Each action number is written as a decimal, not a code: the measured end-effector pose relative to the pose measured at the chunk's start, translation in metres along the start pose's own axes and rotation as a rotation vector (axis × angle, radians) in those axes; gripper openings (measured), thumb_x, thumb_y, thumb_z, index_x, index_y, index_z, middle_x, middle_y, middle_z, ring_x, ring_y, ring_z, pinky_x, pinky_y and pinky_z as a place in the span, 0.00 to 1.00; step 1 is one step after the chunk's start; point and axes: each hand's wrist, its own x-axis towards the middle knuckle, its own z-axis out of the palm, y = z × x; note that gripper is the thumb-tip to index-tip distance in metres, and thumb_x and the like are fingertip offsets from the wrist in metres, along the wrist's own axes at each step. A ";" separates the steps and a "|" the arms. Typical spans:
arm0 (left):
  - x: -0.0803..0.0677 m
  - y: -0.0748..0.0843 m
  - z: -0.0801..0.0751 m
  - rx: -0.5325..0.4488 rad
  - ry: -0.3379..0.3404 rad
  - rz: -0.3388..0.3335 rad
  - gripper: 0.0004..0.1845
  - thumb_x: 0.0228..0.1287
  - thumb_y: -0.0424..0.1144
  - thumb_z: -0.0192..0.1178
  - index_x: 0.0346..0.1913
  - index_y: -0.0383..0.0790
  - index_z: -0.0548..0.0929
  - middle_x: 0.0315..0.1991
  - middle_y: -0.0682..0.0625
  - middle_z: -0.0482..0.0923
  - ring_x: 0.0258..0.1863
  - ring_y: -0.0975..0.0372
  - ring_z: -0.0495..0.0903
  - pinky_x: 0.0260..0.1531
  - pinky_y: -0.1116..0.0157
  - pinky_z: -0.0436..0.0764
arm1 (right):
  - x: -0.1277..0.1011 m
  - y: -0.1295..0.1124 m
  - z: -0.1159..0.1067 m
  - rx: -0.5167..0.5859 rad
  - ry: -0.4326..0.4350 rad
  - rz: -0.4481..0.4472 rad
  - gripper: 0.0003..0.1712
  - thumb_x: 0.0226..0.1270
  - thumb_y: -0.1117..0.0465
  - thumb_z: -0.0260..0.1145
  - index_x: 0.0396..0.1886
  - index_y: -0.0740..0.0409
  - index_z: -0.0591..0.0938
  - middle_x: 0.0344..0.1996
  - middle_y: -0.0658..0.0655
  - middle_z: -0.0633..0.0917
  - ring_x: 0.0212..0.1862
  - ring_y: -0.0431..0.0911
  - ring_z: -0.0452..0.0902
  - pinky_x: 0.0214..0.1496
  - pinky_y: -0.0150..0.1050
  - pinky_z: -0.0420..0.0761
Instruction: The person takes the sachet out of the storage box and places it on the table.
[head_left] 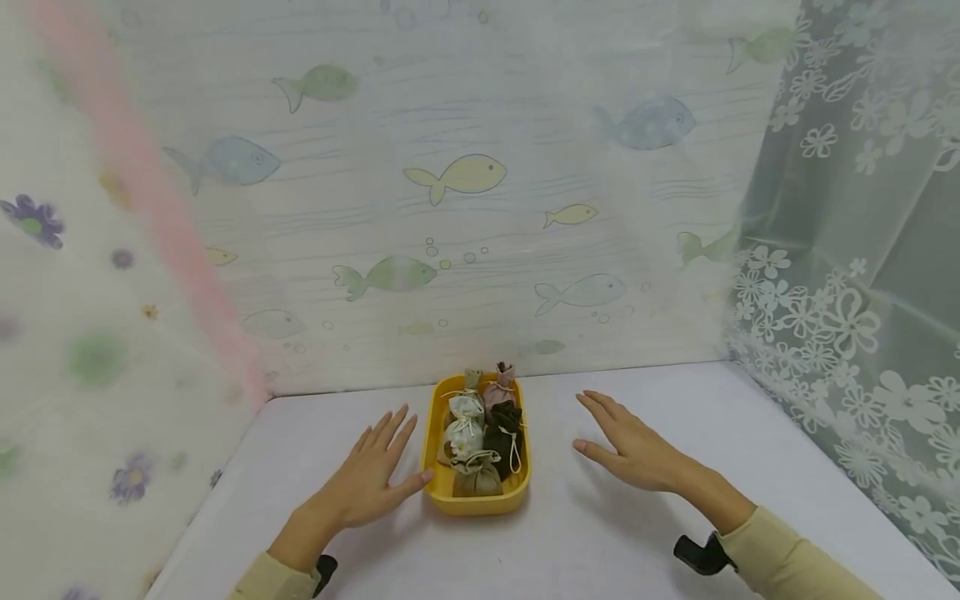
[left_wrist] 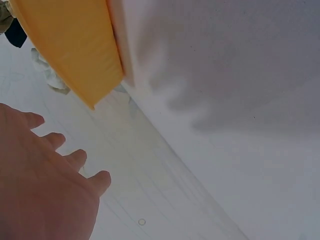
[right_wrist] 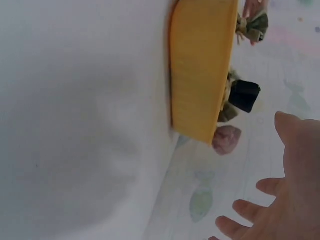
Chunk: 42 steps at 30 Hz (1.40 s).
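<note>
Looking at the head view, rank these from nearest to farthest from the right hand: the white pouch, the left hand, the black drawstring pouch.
From the right hand, nearest first:
1. Black drawstring pouch, on the right side inside the yellow tray.
2. White pouch, left of the black one.
3. Left hand, at the tray's left side.

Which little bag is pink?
The pink bag sits in the back right corner of the yellow tray, behind the dark bag. No other bag showing looks pink.
</note>
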 end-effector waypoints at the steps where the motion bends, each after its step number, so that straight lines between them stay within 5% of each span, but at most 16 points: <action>1: 0.000 0.001 0.000 -0.007 -0.004 0.001 0.50 0.71 0.73 0.48 0.83 0.43 0.50 0.84 0.46 0.40 0.82 0.46 0.42 0.77 0.39 0.48 | 0.001 -0.002 0.001 0.019 -0.006 0.000 0.45 0.78 0.37 0.56 0.83 0.57 0.55 0.79 0.64 0.58 0.78 0.65 0.54 0.72 0.69 0.62; 15: 0.000 0.012 0.008 -0.083 -0.060 0.013 0.52 0.70 0.72 0.50 0.83 0.41 0.50 0.84 0.47 0.41 0.82 0.48 0.43 0.78 0.43 0.49 | 0.013 -0.024 0.017 0.184 0.042 -0.046 0.37 0.75 0.49 0.67 0.74 0.63 0.69 0.68 0.61 0.74 0.65 0.61 0.74 0.63 0.61 0.77; 42: -0.001 0.027 0.026 -0.175 -0.093 -0.005 0.52 0.73 0.70 0.49 0.83 0.37 0.48 0.84 0.43 0.40 0.80 0.48 0.51 0.75 0.47 0.60 | 0.038 -0.062 0.056 0.351 -0.048 -0.184 0.26 0.73 0.57 0.69 0.64 0.67 0.77 0.57 0.63 0.82 0.60 0.58 0.78 0.62 0.58 0.78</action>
